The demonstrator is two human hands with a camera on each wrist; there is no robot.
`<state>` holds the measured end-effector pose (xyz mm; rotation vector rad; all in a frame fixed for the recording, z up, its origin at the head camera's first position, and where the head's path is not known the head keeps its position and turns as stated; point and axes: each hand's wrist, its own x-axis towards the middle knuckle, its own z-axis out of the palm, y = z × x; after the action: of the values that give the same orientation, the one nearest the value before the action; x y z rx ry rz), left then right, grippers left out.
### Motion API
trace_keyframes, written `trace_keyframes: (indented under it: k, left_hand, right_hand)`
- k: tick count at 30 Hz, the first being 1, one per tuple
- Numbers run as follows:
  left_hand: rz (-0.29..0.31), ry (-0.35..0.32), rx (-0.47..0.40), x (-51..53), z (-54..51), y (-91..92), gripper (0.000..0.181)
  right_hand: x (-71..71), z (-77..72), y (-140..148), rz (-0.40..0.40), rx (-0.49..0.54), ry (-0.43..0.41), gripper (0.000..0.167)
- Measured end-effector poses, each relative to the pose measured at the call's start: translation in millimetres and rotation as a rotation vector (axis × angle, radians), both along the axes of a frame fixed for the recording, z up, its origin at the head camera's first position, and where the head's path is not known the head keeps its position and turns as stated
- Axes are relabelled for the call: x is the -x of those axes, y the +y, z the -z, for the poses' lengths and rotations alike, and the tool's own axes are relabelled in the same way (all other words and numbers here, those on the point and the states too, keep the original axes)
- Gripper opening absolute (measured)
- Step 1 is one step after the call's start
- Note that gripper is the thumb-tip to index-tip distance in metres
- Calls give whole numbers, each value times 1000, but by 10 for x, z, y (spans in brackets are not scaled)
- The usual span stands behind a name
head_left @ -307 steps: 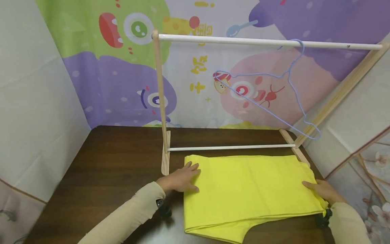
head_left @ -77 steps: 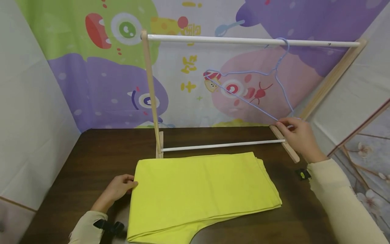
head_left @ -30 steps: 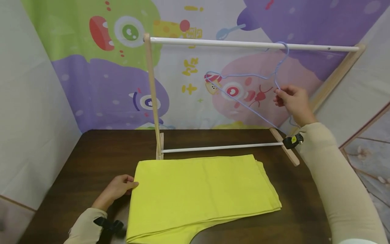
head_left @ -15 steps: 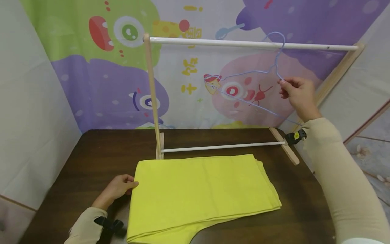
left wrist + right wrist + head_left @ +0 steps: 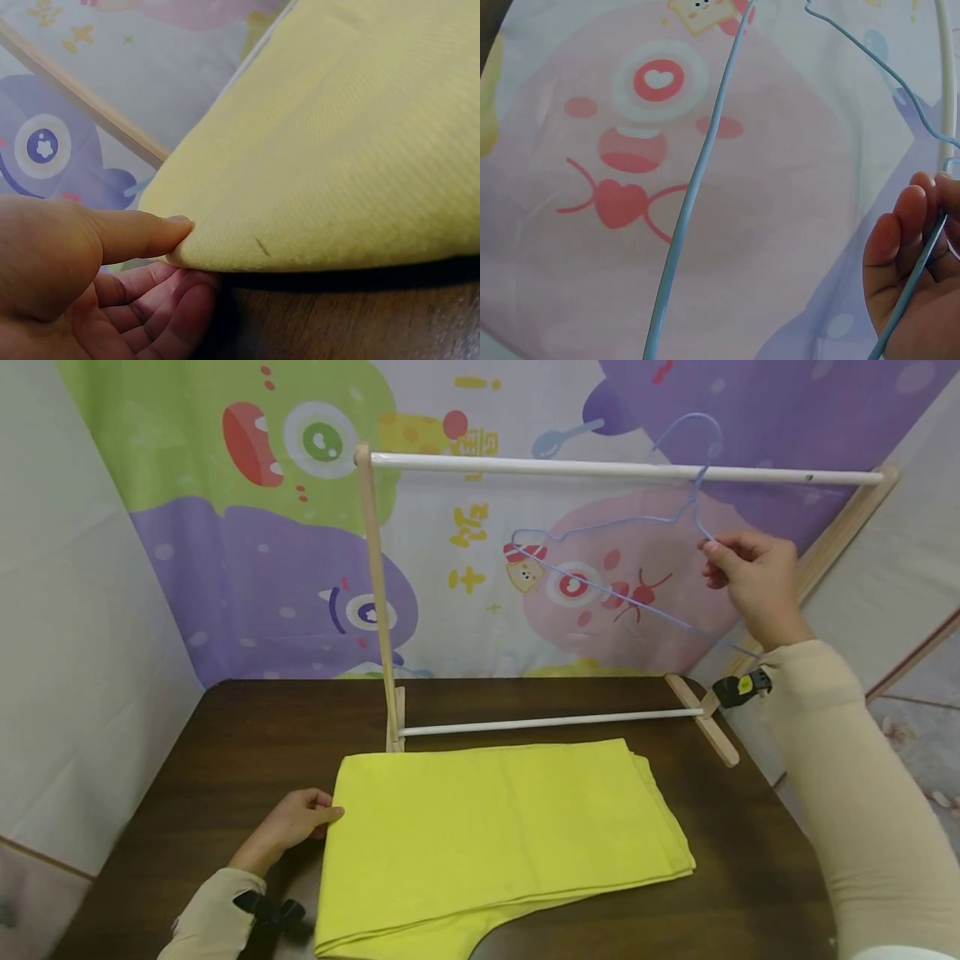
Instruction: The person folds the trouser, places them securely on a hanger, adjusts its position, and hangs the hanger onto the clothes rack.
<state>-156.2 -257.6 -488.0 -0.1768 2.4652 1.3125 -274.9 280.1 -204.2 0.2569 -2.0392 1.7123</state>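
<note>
Folded yellow trousers (image 5: 495, 835) lie on the dark wooden table (image 5: 225, 752). My left hand (image 5: 292, 821) pinches their left edge; in the left wrist view the thumb is on top of the cloth (image 5: 322, 165) and the fingers are beneath. Up at the right, my right hand (image 5: 753, 578) grips a light blue wire hanger (image 5: 697, 483) by its shoulder, just below the neck. The hanger's hook stands above the white top bar (image 5: 525, 467) of the rack. Its wire (image 5: 681, 225) crosses the right wrist view. The hand and forearm hide its right end.
A small clothes rack has a wooden left post (image 5: 377, 585), a right post (image 5: 847, 527) and a white lower bar (image 5: 551, 722) behind the trousers. Behind it hangs a cartoon-printed backdrop (image 5: 465, 627). Pale panels (image 5: 82, 635) stand at both sides.
My right hand has gone from the hanger's lower corner to its shoulder and raised it, so the hook has risen off the bar. Earlier, the trousers shifted left. My left hand stays at their edge.
</note>
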Motion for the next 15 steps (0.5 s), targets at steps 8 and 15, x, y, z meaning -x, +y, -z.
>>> trace_keyframes:
  k: [8,15]
  left_hand:
    - [2,-5,-23,8,18,-3,27]
    - [6,-13,-11,8,12,0,30]
  right_hand:
    - [-71,-47,22,-57,90,6,14]
    - [-142,-32,31,-64,68,9,15]
